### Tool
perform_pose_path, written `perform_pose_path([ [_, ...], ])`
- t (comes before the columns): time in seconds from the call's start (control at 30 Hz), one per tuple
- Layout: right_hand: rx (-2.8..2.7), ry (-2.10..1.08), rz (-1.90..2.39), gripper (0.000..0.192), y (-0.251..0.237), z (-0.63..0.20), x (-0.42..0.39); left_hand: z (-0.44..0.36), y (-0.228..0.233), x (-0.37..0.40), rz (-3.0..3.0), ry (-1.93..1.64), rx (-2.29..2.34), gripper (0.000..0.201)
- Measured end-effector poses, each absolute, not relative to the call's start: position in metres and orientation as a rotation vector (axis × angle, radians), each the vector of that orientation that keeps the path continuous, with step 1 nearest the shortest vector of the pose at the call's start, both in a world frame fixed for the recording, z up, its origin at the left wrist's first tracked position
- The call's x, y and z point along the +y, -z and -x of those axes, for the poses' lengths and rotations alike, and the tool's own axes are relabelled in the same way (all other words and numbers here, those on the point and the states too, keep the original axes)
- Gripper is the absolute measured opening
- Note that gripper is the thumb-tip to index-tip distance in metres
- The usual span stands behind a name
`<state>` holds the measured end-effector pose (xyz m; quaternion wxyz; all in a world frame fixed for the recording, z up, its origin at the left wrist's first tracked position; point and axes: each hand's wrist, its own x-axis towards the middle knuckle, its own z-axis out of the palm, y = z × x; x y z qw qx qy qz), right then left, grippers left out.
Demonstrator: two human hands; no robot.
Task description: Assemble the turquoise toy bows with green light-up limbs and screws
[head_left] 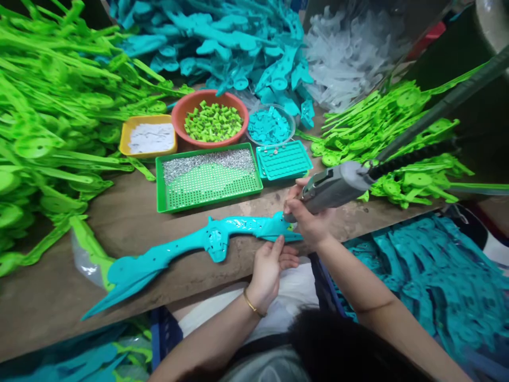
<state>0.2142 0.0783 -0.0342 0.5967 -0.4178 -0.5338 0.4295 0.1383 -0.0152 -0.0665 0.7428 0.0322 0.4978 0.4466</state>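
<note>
Now the right hand (308, 220) has its fingers wrapped tight on a gray power screwdriver (332, 187), tip down on the teal toy part (207, 241) lying on the table (131, 217). Left hand (270, 265) fingers press flat on the part's edge. Behind sit a green screw tray (209, 178) and a red bowl (210, 121).

A toy assembly workshop: heaped plastic parts (51, 106), screw tray (209, 178), wooden bench (131, 223)

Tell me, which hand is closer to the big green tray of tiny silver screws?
The right. The right hand holds the grey power screwdriver just off the green tray; the left hand rests lower, on the teal toy piece.
</note>
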Motion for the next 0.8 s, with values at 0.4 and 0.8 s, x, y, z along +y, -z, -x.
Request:
perform_pose_path([
  [0.4, -1.276, -0.900, 0.895, 0.030, -0.003, -0.163, 0.127, -0.131, 0.064, -0.030, -0.104, -0.977, 1.117, 0.049],
  [0.8, -1.318, -0.871, 0.929, 0.034, 0.051, -0.091, 0.176, -0.136, 0.068, -0.030, -0.061, -1.021, 1.100, 0.054],
])
